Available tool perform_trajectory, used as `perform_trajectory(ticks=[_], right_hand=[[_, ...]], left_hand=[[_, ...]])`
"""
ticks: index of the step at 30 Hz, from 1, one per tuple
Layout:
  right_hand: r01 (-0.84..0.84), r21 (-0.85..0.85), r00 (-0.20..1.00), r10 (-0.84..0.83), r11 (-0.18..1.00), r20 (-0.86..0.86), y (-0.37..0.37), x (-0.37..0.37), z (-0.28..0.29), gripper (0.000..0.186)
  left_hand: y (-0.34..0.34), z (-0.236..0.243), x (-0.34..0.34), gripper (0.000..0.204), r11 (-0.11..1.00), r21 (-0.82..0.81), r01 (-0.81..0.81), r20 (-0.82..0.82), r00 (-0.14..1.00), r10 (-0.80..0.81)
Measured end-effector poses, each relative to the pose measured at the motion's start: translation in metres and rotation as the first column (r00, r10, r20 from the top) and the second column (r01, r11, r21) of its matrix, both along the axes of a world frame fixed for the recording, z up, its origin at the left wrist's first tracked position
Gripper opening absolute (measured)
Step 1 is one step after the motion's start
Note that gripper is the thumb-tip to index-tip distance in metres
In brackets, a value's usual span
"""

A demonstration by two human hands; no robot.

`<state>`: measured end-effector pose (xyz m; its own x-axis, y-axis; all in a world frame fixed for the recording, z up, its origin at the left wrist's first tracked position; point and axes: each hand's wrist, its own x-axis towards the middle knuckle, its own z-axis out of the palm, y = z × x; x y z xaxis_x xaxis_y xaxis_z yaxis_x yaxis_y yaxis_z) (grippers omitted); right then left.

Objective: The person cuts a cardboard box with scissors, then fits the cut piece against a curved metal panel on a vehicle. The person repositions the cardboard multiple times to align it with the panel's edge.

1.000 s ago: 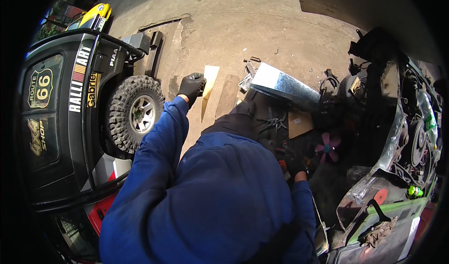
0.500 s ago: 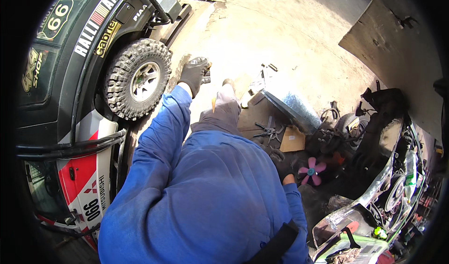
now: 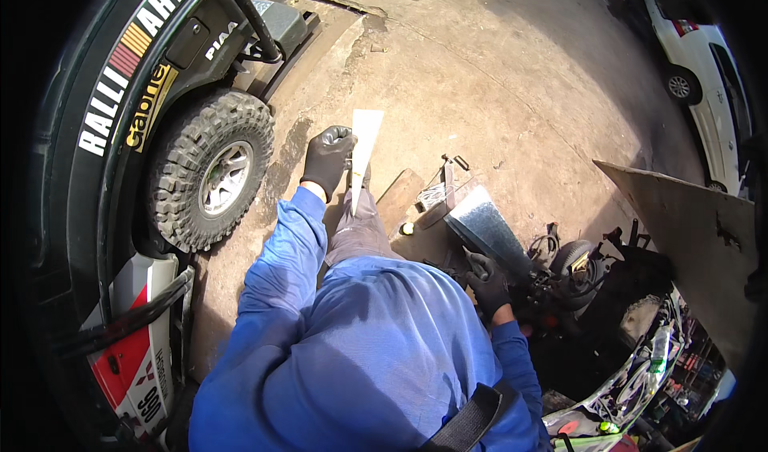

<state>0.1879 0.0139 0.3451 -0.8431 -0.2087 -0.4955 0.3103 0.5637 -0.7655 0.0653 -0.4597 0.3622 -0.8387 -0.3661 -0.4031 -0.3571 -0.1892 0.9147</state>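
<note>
My left hand (image 3: 326, 162), in a black glove, is closed on the edge of a bright, pointed triangular sheet (image 3: 366, 144). The sheet stands out over my knee with its narrow tip toward me. At my right side, my right hand (image 3: 486, 282), also gloved in black, has its fingers curled; a small greyish end shows at them, but what it is cannot be made out. Just ahead of that hand lies a bent piece of shiny galvanized sheet metal (image 3: 484, 220).
A vehicle's knobby tire (image 3: 184, 168) stands close on my left. A wooden board (image 3: 398, 196) lies ahead on the concrete floor. To the right are cluttered parts (image 3: 580, 272) and a large tilted panel (image 3: 680, 220). A white car (image 3: 704, 76) is farther off.
My right hand has come forward from beside my body toward the sheet metal. My left hand has shifted slightly, and the triangular sheet now shows plainly. The view has tilted upward.
</note>
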Motion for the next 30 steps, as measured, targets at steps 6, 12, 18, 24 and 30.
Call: perform_trajectory(ticks=[6, 12, 18, 24, 30], right_hand=[[0.077, 0.306, 0.997, -0.071, 0.949, -0.030, -0.117, -0.151, 0.036, 0.046], [-0.010, 0.325, 0.990, 0.056, 0.946, -0.132, -0.205, -0.264, 0.084, 0.046], [-0.106, 0.253, 0.939, 0.181, 0.962, -0.293, -0.239, -0.346, 0.099, 0.025], [-0.127, 0.099, 0.913, 0.155, 0.987, -0.376, -0.211, -0.414, 0.106, 0.032], [0.036, 0.087, 0.942, -0.005, 0.996, -0.335, -0.128, -0.508, 0.093, 0.041]], left_hand=[[-0.098, -0.035, -0.066, 0.009, 0.948, -0.185, 0.260, 0.187, 0.956, -0.226], [-0.167, -0.022, -0.108, 0.014, 0.693, -0.443, 0.569, 0.330, 0.822, -0.463], [-0.158, -0.016, -0.163, 0.009, 0.809, -0.457, 0.370, 0.128, 0.927, -0.353], [-0.108, 0.007, -0.266, 0.010, 0.722, -0.541, 0.430, 0.069, 0.879, -0.472], [-0.012, 0.024, -0.434, 0.010, 0.540, -0.675, 0.503, -0.015, 0.722, -0.691]])
